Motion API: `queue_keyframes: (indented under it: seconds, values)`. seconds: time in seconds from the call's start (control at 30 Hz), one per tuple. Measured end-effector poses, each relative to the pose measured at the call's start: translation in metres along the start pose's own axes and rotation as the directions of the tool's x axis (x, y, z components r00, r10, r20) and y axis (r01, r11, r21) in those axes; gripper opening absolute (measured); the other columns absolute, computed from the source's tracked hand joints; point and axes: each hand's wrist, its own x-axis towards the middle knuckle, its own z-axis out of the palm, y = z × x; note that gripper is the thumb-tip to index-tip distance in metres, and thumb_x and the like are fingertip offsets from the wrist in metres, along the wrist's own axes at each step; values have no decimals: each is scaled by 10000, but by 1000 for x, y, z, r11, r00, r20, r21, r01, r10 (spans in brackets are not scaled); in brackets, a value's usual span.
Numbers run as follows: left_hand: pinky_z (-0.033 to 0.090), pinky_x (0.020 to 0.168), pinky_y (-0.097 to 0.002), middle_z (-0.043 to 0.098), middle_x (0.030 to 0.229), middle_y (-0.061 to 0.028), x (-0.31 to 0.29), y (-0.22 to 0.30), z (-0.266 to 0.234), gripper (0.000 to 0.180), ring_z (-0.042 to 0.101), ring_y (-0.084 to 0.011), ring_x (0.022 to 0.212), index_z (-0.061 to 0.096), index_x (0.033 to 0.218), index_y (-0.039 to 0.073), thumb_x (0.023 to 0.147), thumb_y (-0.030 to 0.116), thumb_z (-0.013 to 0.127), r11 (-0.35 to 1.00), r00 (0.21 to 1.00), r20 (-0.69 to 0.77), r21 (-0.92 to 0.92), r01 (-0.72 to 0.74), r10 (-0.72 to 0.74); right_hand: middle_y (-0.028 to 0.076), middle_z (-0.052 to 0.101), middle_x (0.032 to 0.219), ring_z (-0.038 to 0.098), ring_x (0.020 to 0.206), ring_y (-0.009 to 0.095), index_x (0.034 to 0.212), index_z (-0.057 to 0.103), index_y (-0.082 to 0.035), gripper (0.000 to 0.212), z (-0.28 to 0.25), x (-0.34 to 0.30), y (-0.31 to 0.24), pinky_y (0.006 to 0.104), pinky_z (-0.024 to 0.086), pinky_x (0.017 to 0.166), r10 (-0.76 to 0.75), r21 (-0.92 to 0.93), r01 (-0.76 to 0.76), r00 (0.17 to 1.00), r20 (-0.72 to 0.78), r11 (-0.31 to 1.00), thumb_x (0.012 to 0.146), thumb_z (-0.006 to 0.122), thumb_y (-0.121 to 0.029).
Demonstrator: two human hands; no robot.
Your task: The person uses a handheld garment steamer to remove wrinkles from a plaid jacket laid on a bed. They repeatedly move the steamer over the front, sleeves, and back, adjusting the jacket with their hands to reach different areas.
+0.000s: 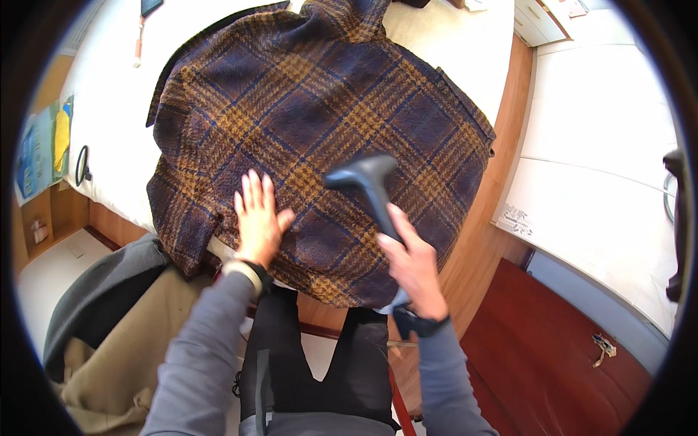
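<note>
A plaid coat [305,138] in brown, navy and mustard lies spread over a white-covered surface in front of me. My left hand [260,227] rests flat on its near left part, palm down, with the fingers stretched out. Wrapped round a handle, my right hand [416,265] holds a dark T-headed handheld tool [371,185], whose exact kind I cannot make out. The wide head of this tool is over the middle of the coat, right of my left hand. Blur hides whether the head touches the cloth.
Grey and tan cloth [123,334] is draped at the lower left. A blue and yellow package [49,149] stands at the left edge, near a black ring-shaped object [82,166]. On the right are a white surface [589,145] and a dark red panel [552,356].
</note>
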Motion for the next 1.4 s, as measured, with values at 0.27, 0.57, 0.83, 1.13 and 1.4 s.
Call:
queue_keyframes:
  seconds: [0.27, 0.57, 0.83, 1.13, 1.4]
  values:
    - [163, 1246, -673, 18, 1767, -212, -118, 89, 34, 1071, 17, -417, 1630, 114, 1685, 31, 942, 506, 722, 924, 911, 184, -30, 381, -370, 171, 719, 813, 734, 761, 257, 1528, 572, -234, 593, -37, 7, 56, 371, 550, 786, 5, -241, 51, 974, 225, 969, 953, 702, -300]
    - [406, 994, -832, -116, 1704, -346, -92, 201, 18, 1547, -53, -542, 1580, -14, 1654, -40, 630, 618, 942, 748, 706, 397, -70, 660, -587, 246, 703, 1311, 707, 1200, 353, 1533, 565, -202, 609, -203, -100, 158, 398, 529, 1023, 293, -305, -244, 948, 124, 920, 941, 697, -265]
    - [410, 1013, -822, -214, 1697, -319, -94, 222, 20, 1719, -131, -526, 1579, -155, 1644, -3, 508, 454, 1052, 675, 601, 520, -62, 735, -607, 270, 664, 1347, 740, 1094, 361, 1545, 537, -177, 625, -172, -56, 124, 428, 556, 972, -149, -137, 184, 961, 235, 973, 951, 719, -241]
    - [472, 1003, -774, -186, 1695, -341, -85, 227, 32, 1678, -74, -529, 1585, -101, 1655, -10, 518, 492, 1028, 672, 563, 492, 61, 738, -664, 159, 722, 970, 715, 806, 269, 1621, 431, -210, 650, -133, 90, 119, 419, 582, 736, -360, -175, 336, 924, -130, 926, 1011, 637, -295]
    - [503, 989, -739, -79, 1703, -371, -80, 232, 26, 1649, 6, -552, 1583, 14, 1661, -43, 505, 654, 963, 699, 570, 453, 189, 690, -686, -12, 501, 798, 526, 623, 79, 1686, 272, -158, 708, -168, 81, 76, 245, 474, 490, 95, 408, -18, 981, -170, 913, 1048, 575, -204]
